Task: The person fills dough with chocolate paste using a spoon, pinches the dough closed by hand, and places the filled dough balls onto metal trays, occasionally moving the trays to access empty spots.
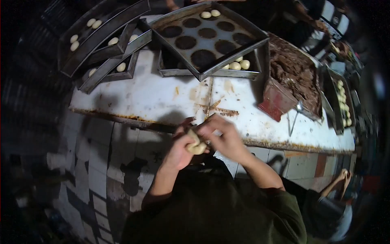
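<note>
I am holding a small lump of dough (196, 145) close to my chest, just in front of the edge of the white table (142, 97). My left hand (178, 152) is cupping it from below. My right hand (225, 138) is closing over the top and pinching it. I think I am shaping it into a ball. The next move is calling for soft rolling, then a free spot to set it on. The big tray (227, 59) with dark round marks is sitting farther back, with little dough balls (235, 65) peeking out under it. Brown filling (294, 71) is lying off to the right.
</note>
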Demonstrator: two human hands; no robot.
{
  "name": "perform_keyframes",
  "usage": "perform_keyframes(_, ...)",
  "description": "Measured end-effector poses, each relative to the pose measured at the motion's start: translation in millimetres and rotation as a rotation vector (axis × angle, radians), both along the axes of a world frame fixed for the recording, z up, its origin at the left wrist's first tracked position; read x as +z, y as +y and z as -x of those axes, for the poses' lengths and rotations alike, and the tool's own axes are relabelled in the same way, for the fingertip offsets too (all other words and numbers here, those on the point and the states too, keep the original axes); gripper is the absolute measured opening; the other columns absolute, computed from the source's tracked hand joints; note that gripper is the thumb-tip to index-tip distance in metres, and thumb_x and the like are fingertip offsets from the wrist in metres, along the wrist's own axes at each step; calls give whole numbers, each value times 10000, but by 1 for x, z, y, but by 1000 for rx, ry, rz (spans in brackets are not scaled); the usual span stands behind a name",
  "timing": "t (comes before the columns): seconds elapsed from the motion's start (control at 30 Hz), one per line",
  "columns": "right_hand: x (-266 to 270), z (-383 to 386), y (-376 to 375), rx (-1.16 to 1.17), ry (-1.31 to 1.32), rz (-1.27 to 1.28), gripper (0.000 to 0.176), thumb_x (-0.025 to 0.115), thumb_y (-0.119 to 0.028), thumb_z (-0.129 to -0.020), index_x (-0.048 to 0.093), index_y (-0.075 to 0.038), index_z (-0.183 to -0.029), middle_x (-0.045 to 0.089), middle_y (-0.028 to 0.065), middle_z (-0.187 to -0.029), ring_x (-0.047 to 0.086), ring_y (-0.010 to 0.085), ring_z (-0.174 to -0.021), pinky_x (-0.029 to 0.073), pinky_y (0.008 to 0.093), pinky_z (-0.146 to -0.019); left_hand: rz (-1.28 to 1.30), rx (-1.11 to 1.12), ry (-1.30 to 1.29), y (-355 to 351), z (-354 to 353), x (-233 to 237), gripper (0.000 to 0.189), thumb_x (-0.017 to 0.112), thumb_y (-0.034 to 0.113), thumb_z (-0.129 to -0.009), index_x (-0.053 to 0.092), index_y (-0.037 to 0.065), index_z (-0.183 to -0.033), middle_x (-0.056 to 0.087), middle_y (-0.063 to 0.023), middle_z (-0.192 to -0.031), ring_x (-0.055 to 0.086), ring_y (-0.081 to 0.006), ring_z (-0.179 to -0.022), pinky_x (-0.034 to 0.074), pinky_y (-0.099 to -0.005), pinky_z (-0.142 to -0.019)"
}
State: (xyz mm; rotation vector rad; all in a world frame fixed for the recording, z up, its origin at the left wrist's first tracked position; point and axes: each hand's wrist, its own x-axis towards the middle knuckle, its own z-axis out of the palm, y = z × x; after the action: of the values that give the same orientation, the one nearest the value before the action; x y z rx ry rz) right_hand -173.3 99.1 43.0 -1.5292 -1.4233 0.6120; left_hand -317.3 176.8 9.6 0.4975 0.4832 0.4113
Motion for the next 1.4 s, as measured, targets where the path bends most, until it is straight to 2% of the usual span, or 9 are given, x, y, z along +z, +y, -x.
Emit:
perform_keyframes(0.2, -20, 119, -3, 171, -722, -294, 255, 598, -175, -753, 565, -5, -941, 547, 155, -924, 551, 313, -815, 458, 396, -671, 98, 261, -167, -5, 112, -21, 303, 396, 39, -888, 453, 20, -1186, 500, -145, -1191, 469, -253, -1136, 384, -370, -966)
perform_keyframes(0.3, 10, 142, 6, 201, -272, 170, 149, 564, -125, -807, 522, 7, -860, 576, 212, -797, 587, 374, -731, 456, 423, -539, -312, 324, 35, -21, 149, -11, 328, 422, 52, -908, 422, -40, -1223, 495, -127, -1202, 456, -220, -1143, 347, -340, -986)
perform_keyframes(0.4, 20, 163, 17, 226, 152, 53, 122, 559, -86, -818, 511, 14, -868, 573, 214, -719, 576, 385, -713, 459, 426, -565, -586, 319, 25, -14, 183, -19, 314, 441, 113, -936, 419, -30, -1215, 499, -85, -1155, 476, -175, -1078, 368, -313, -936)
perform_keyframes(0.6, -20, 203, 34, 87, -570, -416, 169, 585, -59, -695, 537, -1, -846, 483, 139, -970, 445, 305, -888, 404, 375, -778, -245, 558, 37, 7, 179, 5, 207, 469, 145, -929, 488, 38, -1106, 526, -76, -1070, 501, -168, -995, 409, -303, -885)
perform_keyframes(0.8, 15, 181, 95, 63, 418, -41, 84, 601, -48, -823, 547, 10, -850, 572, 147, -799, 586, 258, -718, 465, 317, -646, -828, 574, -44, 50, 165, 13, 348, 441, -8, -896, 444, -47, -1242, 442, -135, -1299, 438, -202, -1171, 321, -337, -1009)
perform_keyframes(0.97, 5, 191, 146, -43, -415, -567, 242, 716, -54, -694, 600, -7, -900, 547, 146, -928, 520, 285, -832, 429, 356, -692, -298, 746, -95, 109, 148, 34, 207, 477, 56, -911, 495, 83, -1116, 550, -106, -1061, 533, -160, -996, 480, -264, -780)
perform_keyframes(1.13, 1, 165, 200, 74, 426, -263, 193, 702, -53, -748, 525, 3, -803, 527, 103, -781, 533, 194, -647, 429, 268, -592, -839, 582, -30, 140, 141, 28, 281, 386, 115, -949, 494, -24, -1168, 438, -171, -1292, 407, -238, -1217, 306, -343, -1023)
perform_keyframes(1.27, -4, 155, 225, 173, 296, -349, 196, 711, -70, -725, 590, 3, -861, 519, 103, -815, 518, 204, -710, 430, 289, -623, -890, 710, -27, 164, 124, 42, 306, 426, 106, -925, 460, 6, -1213, 412, -148, -1314, 442, -244, -1189, 329, -360, -1011)
perform_keyframes(1.4, 0, 158, 229, 38, -178, -587, 280, 735, -84, -668, 656, -60, -935, 513, 95, -914, 473, 235, -833, 379, 316, -695, -502, 761, 47, 190, 119, 44, 241, 465, 149, -920, 469, 10, -1117, 465, -147, -1218, 550, -215, -1029, 473, -314, -850)
